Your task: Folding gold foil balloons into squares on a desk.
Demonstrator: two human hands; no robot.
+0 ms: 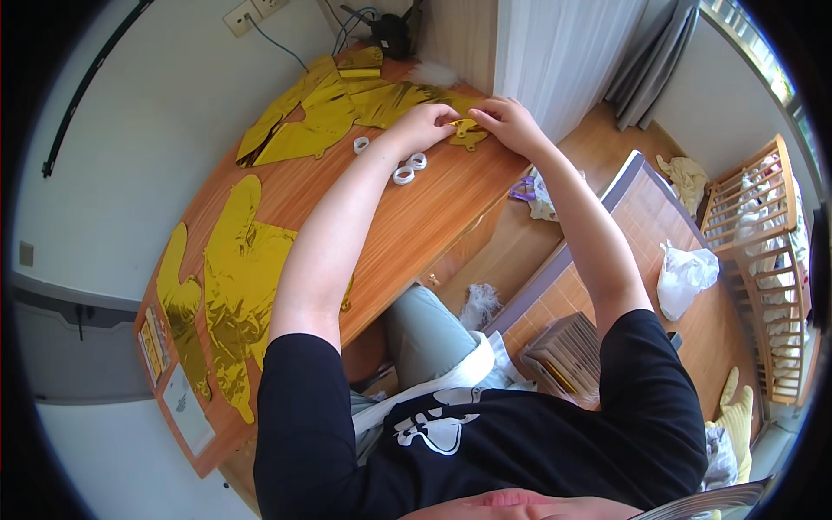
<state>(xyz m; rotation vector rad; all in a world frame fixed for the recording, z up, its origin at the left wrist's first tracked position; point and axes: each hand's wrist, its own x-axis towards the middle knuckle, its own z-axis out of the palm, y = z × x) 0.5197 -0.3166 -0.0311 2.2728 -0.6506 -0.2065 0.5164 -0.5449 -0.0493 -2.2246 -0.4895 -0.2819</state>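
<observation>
At the far end of the wooden desk (416, 234), my left hand (422, 127) and my right hand (511, 127) face each other. Both pinch the end of a flat gold foil balloon (469, 134), fingertips close together; small tabs stick out of the foil below them. More shiny gold foil (322, 117) spreads to the left of my left hand and runs under its fingers. Beside my left wrist lie a few small white rolls (404, 175). Nearer me, partly hidden by my left forearm, other flat gold foil balloons (238, 269) lie on the desk.
A black device with cables (392, 35) stands at the back by the wall. Right of the desk are a plastic crate (565, 355), a white plastic bag (687, 279) and a wooden crib (754, 234). A white sheet (188, 409) lies at the desk's left end.
</observation>
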